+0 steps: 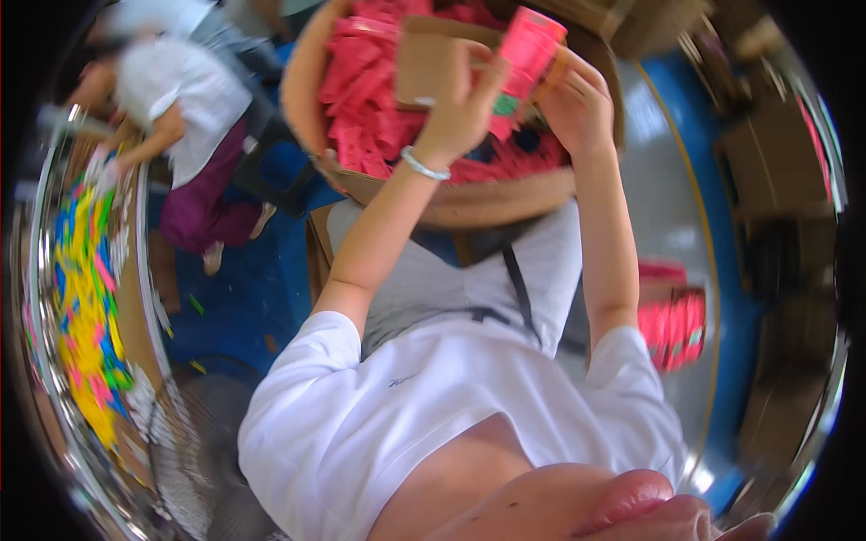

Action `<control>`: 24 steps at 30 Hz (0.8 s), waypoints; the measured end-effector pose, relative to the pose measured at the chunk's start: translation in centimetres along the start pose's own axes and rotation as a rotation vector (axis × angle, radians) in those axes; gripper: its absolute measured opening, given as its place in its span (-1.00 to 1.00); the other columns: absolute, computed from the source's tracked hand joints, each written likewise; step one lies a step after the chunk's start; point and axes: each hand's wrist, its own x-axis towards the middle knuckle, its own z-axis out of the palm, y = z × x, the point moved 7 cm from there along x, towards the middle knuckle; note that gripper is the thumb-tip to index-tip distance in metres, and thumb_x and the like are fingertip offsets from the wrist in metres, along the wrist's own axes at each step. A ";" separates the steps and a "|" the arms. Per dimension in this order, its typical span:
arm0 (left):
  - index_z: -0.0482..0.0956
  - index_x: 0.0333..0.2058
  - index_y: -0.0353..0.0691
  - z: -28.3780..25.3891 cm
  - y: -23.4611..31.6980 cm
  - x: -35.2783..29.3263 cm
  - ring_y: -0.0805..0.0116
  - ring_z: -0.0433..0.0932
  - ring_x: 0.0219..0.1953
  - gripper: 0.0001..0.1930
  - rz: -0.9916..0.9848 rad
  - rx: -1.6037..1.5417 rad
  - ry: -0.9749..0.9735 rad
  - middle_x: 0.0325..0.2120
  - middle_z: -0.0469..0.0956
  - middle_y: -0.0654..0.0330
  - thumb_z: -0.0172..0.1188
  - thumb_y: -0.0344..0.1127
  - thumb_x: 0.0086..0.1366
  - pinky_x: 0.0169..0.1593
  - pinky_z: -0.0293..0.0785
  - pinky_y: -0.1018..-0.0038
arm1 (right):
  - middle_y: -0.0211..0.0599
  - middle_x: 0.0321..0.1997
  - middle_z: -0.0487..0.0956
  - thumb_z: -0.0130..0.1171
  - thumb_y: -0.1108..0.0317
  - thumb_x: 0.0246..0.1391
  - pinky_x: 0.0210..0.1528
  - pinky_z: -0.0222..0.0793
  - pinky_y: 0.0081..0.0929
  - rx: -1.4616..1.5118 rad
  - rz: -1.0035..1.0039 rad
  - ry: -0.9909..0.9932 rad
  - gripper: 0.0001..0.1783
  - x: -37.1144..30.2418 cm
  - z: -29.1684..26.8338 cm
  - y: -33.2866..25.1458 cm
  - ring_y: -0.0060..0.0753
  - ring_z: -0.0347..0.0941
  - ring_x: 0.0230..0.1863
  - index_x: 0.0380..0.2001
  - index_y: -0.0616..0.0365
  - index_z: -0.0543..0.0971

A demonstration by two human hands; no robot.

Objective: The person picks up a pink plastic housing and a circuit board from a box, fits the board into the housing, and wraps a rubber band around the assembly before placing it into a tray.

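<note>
Above a large cardboard box (424,200) of loose pink strips, my two hands are raised close together. My left hand (465,108), with a pale bracelet at the wrist, is closed on a bundle of pink strips (530,52) that shows a green patch at its lower end. At the bundle's right side is my right hand (579,101), its fingers bent and pressed together; what they pinch is too blurred to make out. Loose pink strips (361,99) fill the box around a brown cardboard piece (424,59), left of the bundle.
On the floor to my right stands a carton of pink bundles (672,329). At the left, a person in a white top (180,99) reaches over a long table of yellow, blue, green and pink pieces (86,298). Brown cartons (776,171) stand along the right.
</note>
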 end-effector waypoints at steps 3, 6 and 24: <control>0.24 -0.08 -0.28 3.4 -0.4 -2.6 0.53 0.49 -0.40 -0.70 -0.034 -0.210 -0.177 -0.40 0.49 0.17 0.15 -0.33 0.36 -0.32 0.42 0.62 | -0.09 -0.13 0.59 0.19 0.56 0.09 -0.09 0.54 -0.40 -0.392 -0.129 0.247 -0.65 -4.0 -1.4 -1.1 -0.27 0.57 -0.16 -0.03 0.42 0.47; 0.15 -0.05 -0.32 6.1 0.4 -6.4 0.44 0.56 -0.39 -0.68 -0.108 -0.416 -0.335 -0.35 0.55 0.01 0.11 -0.42 0.36 -0.33 0.47 0.60 | -0.21 -0.20 0.63 0.19 0.53 0.14 -0.08 0.49 -0.50 -0.280 -0.248 0.223 -0.70 -8.5 -0.8 -1.5 -0.43 0.57 -0.21 -0.03 0.28 0.52; 0.23 0.17 -0.34 17.0 -2.8 -24.2 0.36 0.61 -0.22 -0.58 -0.621 -0.500 -0.853 -0.15 0.60 0.02 0.04 -0.30 0.42 -0.15 0.54 0.50 | -0.24 -0.16 0.65 0.30 0.40 0.06 -0.22 0.47 -0.58 -1.631 -0.056 1.466 -0.59 -44.8 -14.2 -19.1 -0.53 0.59 -0.24 0.02 0.02 0.56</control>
